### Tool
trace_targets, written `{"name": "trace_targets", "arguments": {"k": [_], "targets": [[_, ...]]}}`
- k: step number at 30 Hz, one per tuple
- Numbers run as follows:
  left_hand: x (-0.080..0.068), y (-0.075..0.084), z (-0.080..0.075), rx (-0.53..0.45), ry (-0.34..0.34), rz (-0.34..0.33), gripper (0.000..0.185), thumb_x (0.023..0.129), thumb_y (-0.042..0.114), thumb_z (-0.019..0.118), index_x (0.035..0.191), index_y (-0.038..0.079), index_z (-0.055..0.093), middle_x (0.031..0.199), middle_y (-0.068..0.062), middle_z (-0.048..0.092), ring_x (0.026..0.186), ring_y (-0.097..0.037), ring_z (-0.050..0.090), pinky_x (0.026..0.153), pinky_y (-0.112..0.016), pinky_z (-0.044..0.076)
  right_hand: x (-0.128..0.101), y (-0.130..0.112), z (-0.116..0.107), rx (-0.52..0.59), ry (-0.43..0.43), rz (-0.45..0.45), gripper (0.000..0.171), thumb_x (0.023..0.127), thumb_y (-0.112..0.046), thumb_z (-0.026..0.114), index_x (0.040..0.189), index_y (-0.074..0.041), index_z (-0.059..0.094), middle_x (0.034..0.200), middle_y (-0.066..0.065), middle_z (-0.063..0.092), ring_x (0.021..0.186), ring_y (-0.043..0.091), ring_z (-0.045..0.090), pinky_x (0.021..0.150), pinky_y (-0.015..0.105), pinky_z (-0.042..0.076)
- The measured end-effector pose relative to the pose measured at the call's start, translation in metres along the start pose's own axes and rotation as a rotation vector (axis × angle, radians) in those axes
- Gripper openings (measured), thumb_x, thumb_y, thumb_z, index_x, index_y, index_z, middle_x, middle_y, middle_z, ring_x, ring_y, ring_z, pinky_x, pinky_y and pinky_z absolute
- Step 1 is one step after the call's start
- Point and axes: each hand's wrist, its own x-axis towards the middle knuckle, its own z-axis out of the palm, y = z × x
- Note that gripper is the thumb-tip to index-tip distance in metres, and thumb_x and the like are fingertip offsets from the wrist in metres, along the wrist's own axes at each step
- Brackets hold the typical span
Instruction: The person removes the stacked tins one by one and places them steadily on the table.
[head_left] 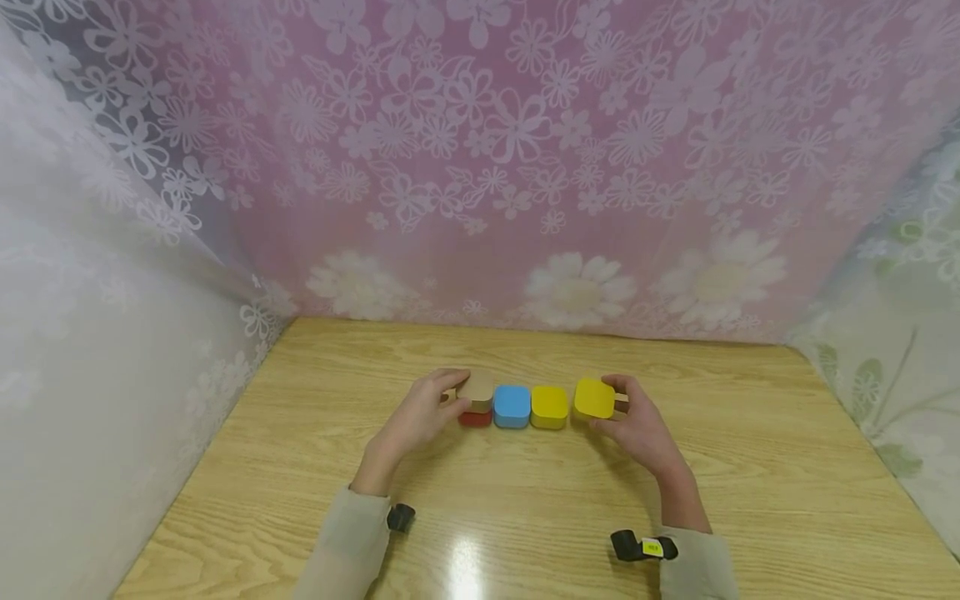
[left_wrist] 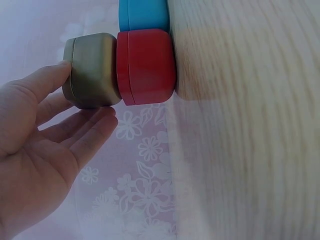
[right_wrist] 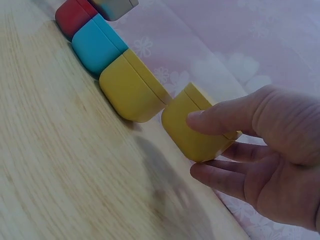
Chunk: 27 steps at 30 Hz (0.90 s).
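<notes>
Wooden table point(head_left: 750, 467): left grip point(head_left: 420, 417) pinching tan box point(head_left: 477, 388) atop red box point(head_left: 476, 417), right grip point(head_left: 637, 425) pinching yellow box point(head_left: 594, 398)

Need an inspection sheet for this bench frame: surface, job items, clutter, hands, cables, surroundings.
Surface: wooden table, light grain, glare spot near the front edge.
Job's things: red box, blue box and yellow box in a row on the table; tan box on top of the red one; second yellow box held off the table at the row's right end.
Clutter: nothing seen.
Hands: left hand grips the tan box; right hand pinches the second yellow box.
Cables: nothing seen; wrist camera on each forearm.
Surroundings: pink floral curtain behind, pale floral drapes at both sides.
</notes>
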Motion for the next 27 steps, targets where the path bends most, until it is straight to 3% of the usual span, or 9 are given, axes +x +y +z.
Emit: {"name": "trace_targets", "arguments": {"k": [27], "targets": [[0.000, 0.001, -0.002, -0.009, -0.002, 0.018, 0.050, 0.099, 0.016, 0.064, 0.145, 0.003, 0.049, 0.145, -0.015, 0.050, 0.132, -0.030, 0.051, 0.101, -0.045, 0.051, 0.006, 0.011, 0.005, -0.011, -0.081, -0.001, 0.068, 0.092, -0.003, 0.067, 0.151, -0.002, 0.033, 0.151, 0.029, 0.033, 0.130, 0.053, 0.045, 0.101, 0.056, 0.048]]}}
